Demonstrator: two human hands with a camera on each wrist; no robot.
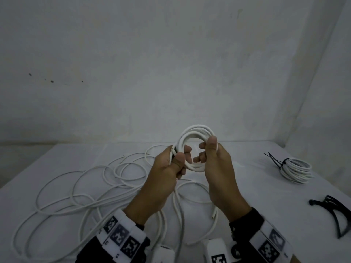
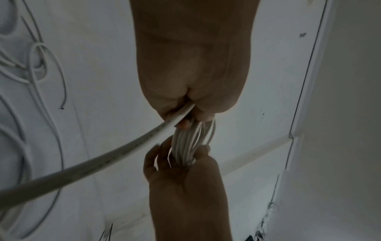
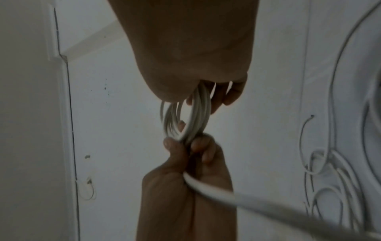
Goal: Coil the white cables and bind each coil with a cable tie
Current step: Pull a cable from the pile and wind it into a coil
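Note:
A white cable coil point(image 1: 195, 134) of several loops is held upright above the table between both hands. My left hand point(image 1: 171, 164) grips the coil's left side, thumb over the strands. My right hand point(image 1: 212, 154) grips its right side, fingers curled through the ring. The coil point(image 2: 191, 143) shows edge-on in the left wrist view, with a loose tail point(image 2: 98, 161) running out of the left fist. In the right wrist view the coil point(image 3: 189, 117) spans both hands. The tail's cut end point(image 1: 214, 215) lies on the table below.
Loose white cables point(image 1: 85, 188) sprawl over the table's left half. A bound coil point(image 1: 296, 169) with a black tie point(image 1: 275, 160) lies at the right. Black cable ties point(image 1: 334, 211) lie near the right edge. White walls close the back and right.

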